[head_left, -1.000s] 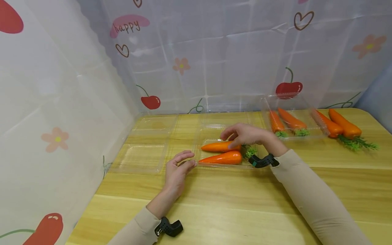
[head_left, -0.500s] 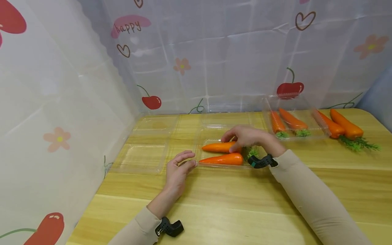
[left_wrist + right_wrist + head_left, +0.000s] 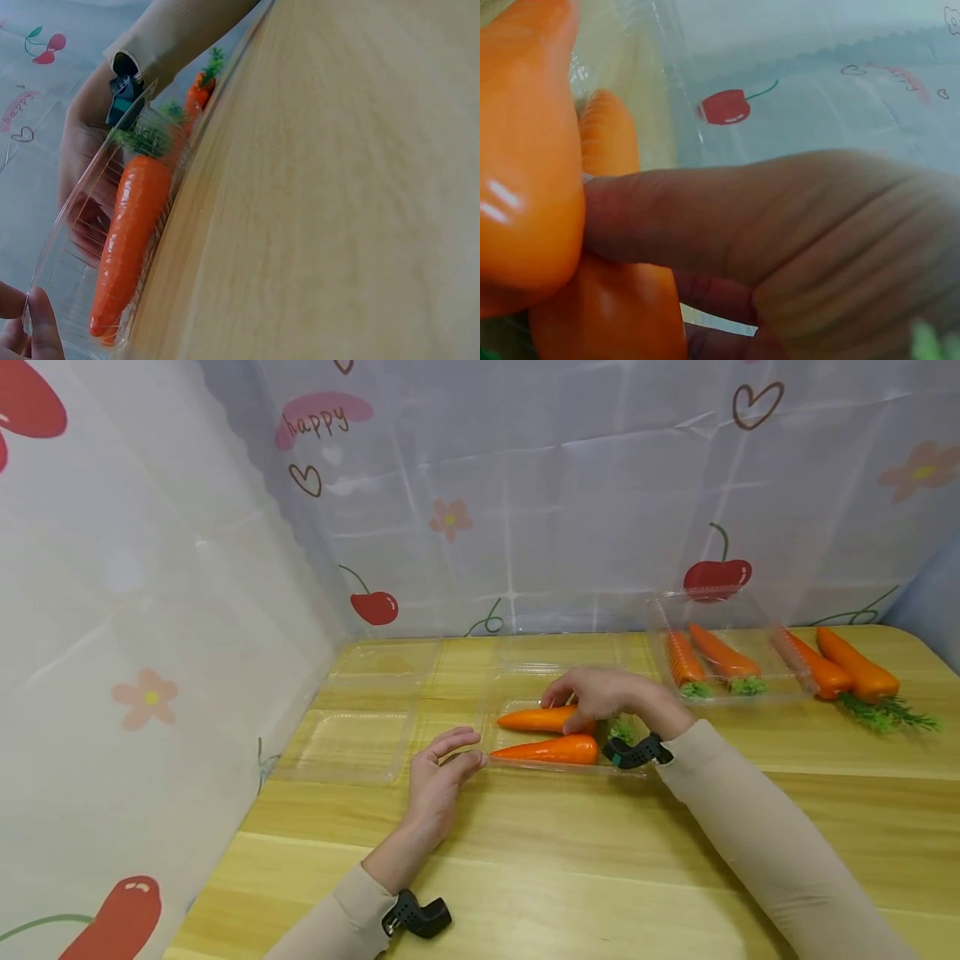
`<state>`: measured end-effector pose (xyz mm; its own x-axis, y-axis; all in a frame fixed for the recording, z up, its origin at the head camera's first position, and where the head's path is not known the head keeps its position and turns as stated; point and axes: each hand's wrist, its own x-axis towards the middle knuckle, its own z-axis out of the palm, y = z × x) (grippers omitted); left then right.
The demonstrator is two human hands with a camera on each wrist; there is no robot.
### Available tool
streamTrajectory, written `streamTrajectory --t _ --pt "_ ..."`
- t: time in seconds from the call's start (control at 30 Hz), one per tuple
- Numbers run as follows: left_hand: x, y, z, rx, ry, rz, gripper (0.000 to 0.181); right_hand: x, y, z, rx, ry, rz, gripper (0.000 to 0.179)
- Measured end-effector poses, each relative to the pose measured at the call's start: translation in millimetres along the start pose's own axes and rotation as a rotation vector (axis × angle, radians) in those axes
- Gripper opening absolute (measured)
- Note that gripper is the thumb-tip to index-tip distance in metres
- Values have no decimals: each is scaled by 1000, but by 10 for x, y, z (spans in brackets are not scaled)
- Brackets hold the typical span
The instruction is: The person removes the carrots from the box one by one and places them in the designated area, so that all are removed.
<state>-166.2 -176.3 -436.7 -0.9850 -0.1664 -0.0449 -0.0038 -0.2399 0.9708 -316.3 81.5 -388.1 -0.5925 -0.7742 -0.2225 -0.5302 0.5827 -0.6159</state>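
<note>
On the pale wooden counter [image 3: 540, 860], the left hand [image 3: 437, 777] has its grip pinched on the rim of a clear, rectangular plastic container [image 3: 555, 767]. Inside, the right hand [image 3: 602, 693] grips the rear smooth orange carrot [image 3: 528, 720], thumb on its near side, fingertips hidden behind; its thick end disappears under the hand. A glossy orange front carrot [image 3: 551, 750] lies beside it. A black wristband [image 3: 630, 753] partly covers the green leafy tops [image 3: 621, 729]. The right wrist view cuts off both carrots.

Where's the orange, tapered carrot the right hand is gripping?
In head view, just right of centre: the gripped carrot is in the clear plastic box, beyond another glossy orange carrot.
</note>
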Motion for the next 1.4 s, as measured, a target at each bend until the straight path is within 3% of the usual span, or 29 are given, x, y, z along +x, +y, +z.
streamTrajectory --t 0.33,0.63,1.13,1.4 --pt "1 18 10 -8 -25 -13 37 -51 -21 -56 -9 61 17 48" --pt "8 11 9 -8 -21 -10 37 -204 -126 -134 110 170 -9 55" --pt "1 1 -2 -12 -19 0 36 -573 -191 -175 332 484 82 56" --pt "-8 9 -4 -4 -11 -3 36 -805 -167 -228 343 600 135 57"
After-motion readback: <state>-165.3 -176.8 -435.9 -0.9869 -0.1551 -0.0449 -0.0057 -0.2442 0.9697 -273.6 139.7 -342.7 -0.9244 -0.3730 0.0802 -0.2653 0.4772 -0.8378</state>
